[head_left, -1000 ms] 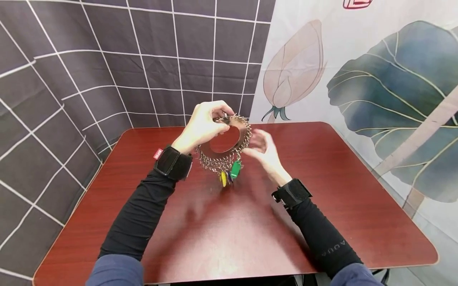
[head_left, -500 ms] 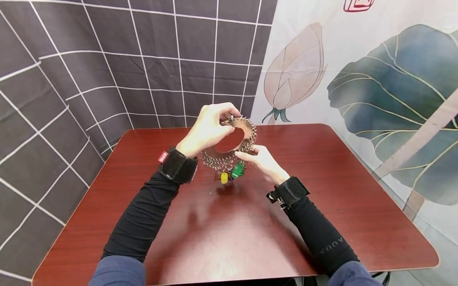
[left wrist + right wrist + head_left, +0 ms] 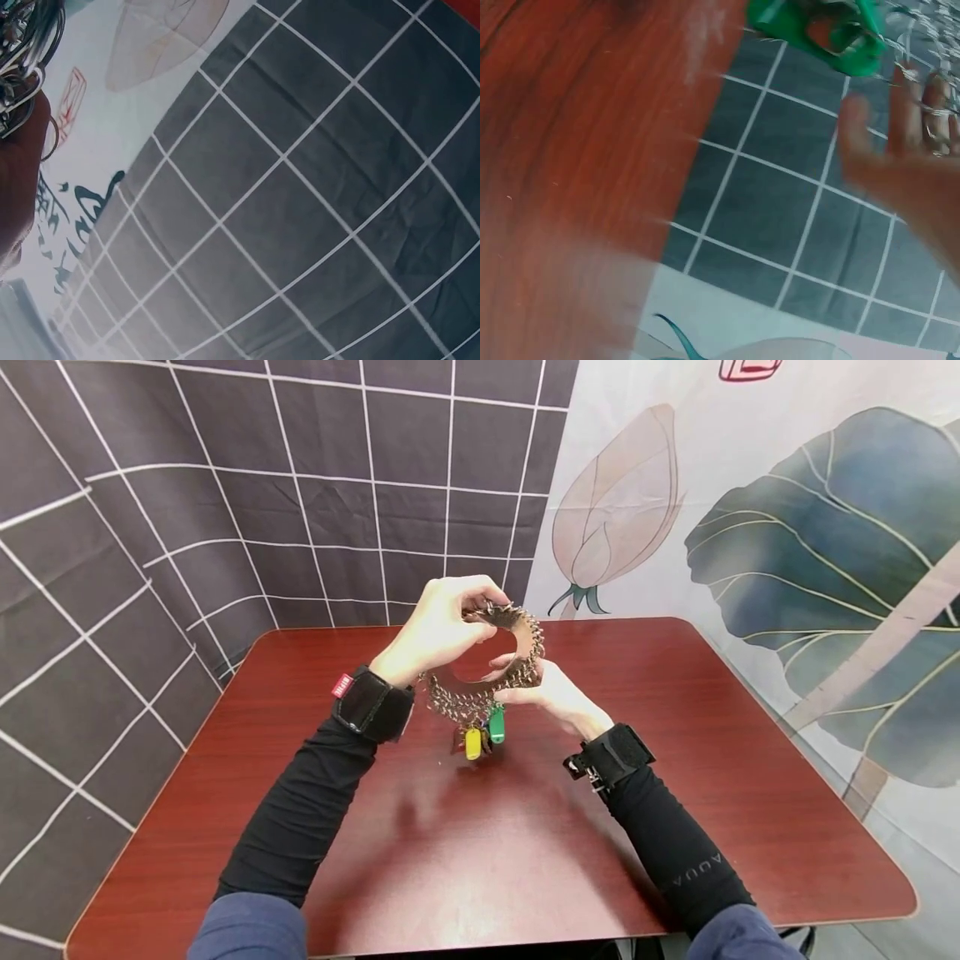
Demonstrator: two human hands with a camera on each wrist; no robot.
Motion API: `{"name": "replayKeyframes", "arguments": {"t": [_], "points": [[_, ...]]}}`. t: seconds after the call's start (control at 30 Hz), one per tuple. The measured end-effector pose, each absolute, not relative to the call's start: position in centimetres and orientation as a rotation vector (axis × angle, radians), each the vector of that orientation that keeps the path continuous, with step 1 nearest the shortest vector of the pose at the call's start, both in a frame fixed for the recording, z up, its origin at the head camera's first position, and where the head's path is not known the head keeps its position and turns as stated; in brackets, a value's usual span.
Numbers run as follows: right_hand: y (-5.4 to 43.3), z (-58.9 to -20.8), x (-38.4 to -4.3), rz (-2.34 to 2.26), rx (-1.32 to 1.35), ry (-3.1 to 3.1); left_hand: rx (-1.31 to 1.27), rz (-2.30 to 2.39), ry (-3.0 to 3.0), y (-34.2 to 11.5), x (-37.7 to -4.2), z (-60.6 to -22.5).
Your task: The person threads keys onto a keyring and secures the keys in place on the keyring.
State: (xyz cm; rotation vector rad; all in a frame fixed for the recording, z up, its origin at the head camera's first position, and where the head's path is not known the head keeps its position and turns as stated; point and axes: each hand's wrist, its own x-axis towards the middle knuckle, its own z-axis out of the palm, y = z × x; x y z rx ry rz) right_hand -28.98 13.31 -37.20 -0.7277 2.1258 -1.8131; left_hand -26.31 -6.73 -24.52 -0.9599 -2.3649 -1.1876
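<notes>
A large flat metal key ring (image 3: 528,647), its rim crowded with small loops, is held up over the table (image 3: 420,877). My left hand (image 3: 438,631) pinches its upper left edge between thumb and fingers. At the lower right edge, my right hand (image 3: 558,697) grips the rim, thumb in front and fingertips showing through the hole. A yellow key tag (image 3: 472,743) and a green key tag (image 3: 497,725) dangle below. Small metal loops (image 3: 16,101) sit at the left hand's fingers in the left wrist view. In the right wrist view, fingers (image 3: 906,124) lie among loops.
A dark cloth (image 3: 330,510) with a white grid hangs behind and to the left. At the right hangs a pale cloth (image 3: 712,452) printed with a lotus bud and leaf. The red-brown tabletop stretches out around both forearms.
My right hand has come in from the right and now grips the ring's lower right edge. The ring has shifted slightly right and turned; its tags have swung. The left hand keeps its pinch.
</notes>
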Motion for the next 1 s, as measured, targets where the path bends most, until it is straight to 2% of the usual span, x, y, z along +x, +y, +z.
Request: {"name": "replayKeyframes", "arguments": {"t": [0.1, 0.33, 1.0], "points": [[13.1, -37.6, -29.2, -1.778, -0.782, 2.083, -0.964, -1.29, -2.358, -7.1, -26.6, -24.3], [13.6, -38.2, -29.0, -1.746, -0.682, 2.169, -1.023, -1.497, -2.293, -8.0, -27.2, -24.3], [14.7, -38.4, -29.0, -1.775, -0.73, 2.137, -0.977, -1.484, -2.343, -9.0, -26.7, -23.7]]}}
